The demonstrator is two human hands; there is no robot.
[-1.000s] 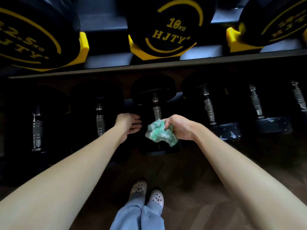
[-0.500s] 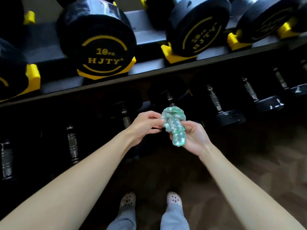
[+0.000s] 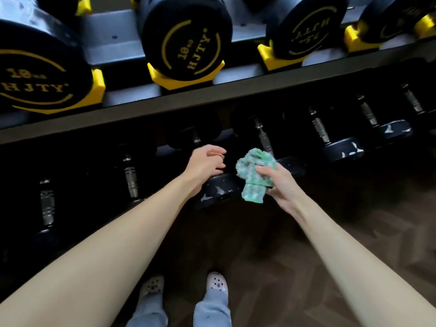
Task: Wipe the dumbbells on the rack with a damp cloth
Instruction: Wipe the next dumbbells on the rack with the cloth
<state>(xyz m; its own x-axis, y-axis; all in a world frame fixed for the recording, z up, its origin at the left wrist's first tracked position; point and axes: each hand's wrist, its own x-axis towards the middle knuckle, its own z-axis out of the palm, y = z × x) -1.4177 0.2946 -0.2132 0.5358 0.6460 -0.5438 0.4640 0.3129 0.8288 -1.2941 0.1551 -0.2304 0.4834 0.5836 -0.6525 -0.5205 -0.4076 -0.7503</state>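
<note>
Apparently readying a wipe, the right hand [image 3: 274,185] grips a bunched green cloth [image 3: 253,172] while the empty left hand [image 3: 205,164] hovers, fingers loosely curled, above a scuffed dumbbell [image 3: 220,191].

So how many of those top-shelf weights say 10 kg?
2: the far-left dumbbell and its right-hand neighbour. Markings farther right are too blurred to read.

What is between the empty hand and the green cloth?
Nothing is held there. In the head view a narrow gap parts the left hand from the green cloth; a black dumbbell shows behind it.
</note>
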